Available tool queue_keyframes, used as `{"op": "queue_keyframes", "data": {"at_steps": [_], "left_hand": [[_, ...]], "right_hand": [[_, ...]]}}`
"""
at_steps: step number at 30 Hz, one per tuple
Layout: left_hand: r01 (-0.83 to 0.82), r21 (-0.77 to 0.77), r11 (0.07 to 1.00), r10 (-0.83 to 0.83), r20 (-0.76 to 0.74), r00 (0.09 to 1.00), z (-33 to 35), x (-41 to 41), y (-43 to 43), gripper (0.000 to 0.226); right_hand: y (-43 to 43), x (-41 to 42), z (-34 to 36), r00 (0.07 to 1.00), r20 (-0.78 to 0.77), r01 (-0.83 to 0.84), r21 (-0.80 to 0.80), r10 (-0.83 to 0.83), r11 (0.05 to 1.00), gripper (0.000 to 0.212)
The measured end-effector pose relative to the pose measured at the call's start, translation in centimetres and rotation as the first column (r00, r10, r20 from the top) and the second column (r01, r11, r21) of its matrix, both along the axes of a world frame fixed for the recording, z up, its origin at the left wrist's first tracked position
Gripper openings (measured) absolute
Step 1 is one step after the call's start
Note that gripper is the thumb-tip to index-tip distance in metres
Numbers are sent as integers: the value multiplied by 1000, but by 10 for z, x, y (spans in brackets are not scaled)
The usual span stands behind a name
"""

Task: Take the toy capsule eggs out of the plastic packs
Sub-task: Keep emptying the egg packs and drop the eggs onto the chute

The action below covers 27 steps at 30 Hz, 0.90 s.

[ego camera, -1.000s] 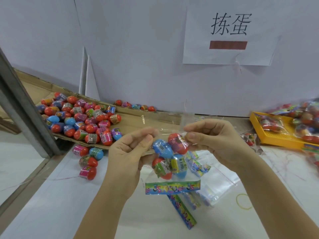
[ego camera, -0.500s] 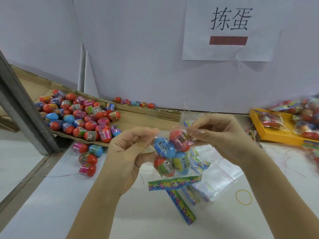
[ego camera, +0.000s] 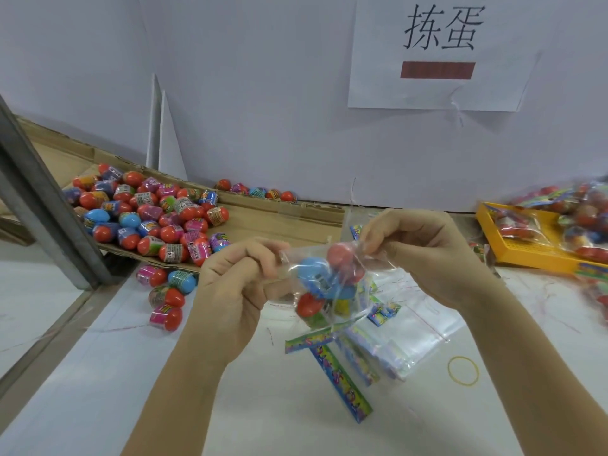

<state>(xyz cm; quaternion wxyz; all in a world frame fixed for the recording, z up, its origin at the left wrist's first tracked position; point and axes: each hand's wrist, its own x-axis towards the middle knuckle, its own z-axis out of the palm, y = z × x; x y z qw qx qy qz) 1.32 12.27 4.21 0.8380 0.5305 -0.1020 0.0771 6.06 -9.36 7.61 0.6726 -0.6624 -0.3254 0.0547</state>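
Note:
A clear plastic pack [ego camera: 329, 291] with several capsule eggs inside hangs between my hands above the white table. My left hand [ego camera: 233, 287] pinches its upper left edge and my right hand [ego camera: 424, 255] pinches its upper right edge, stretching the top apart. A blue egg [ego camera: 312, 274] and a red egg [ego camera: 342, 255] show near the top of the pack. Its colourful printed header strip [ego camera: 312, 339] dangles at the bottom, tilted.
Loose eggs [ego camera: 154, 215] lie piled on a flattened cardboard sheet [ego camera: 279, 222] at left, and several more [ego camera: 166, 299] on the table. Empty clear packs [ego camera: 404, 337] and header strips [ego camera: 342, 386] lie under my hands. A yellow tray [ego camera: 526, 255] of full packs stands right. A rubber band [ego camera: 463, 370] lies nearby.
My hands have pulled the top of the pack further apart, the right hand rising a little. The pack has tilted, its header strip swinging up on the right.

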Motion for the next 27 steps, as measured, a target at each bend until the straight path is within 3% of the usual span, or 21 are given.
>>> {"op": "queue_keyframes", "data": {"at_steps": [3, 4, 5, 7, 9, 12, 14, 16, 18, 23, 27], "left_hand": [[-5, -154, 988, -3, -53, 999, -1, 2, 6, 23], [-26, -139, 990, 13, -91, 996, -2, 3, 9, 19], [-53, -71, 996, 43, -137, 990, -1, 3, 9, 21], [-44, 153, 987, 77, -217, 973, 0, 3, 8, 45], [10, 252, 968, 60, -266, 962, 3, 2, 2, 56], [-65, 186, 980, 104, -211, 972, 3, 1, -2, 49], [-180, 219, 959, 212, -129, 969, -1, 4, 0, 28], [-185, 255, 949, 213, -88, 973, -4, 5, -1, 7], [-160, 269, 950, 186, -74, 980, -6, 3, -6, 25], [-313, 237, 919, 309, 58, 949, -4, 2, -9, 13], [-233, 179, 956, 228, 43, 973, -2, 1, -9, 20]], "right_hand": [[1, 1, -1, 995, 54, 88, -25, -86, 996, 41], [1, 1, -1, 992, 65, 106, -32, -104, 994, 40], [1, 1, -1, 991, 71, 117, -34, -114, 993, 39], [0, 2, -1, 989, 84, 126, -37, -123, 991, 33], [-1, 3, -2, 985, 107, 144, -56, -137, 988, 26], [-2, 5, -3, 982, 125, 152, -78, -142, 985, 24], [-1, 6, -4, 987, 90, 137, -48, -132, 989, 29], [1, 6, -7, 991, 41, 125, -12, -124, 992, 37], [4, 7, -11, 995, -3, 101, 7, -101, 995, 38], [5, 8, -13, 993, -100, 64, 39, -60, 997, 26], [2, 8, -9, 991, -134, 22, 64, -13, 998, 9]]}}
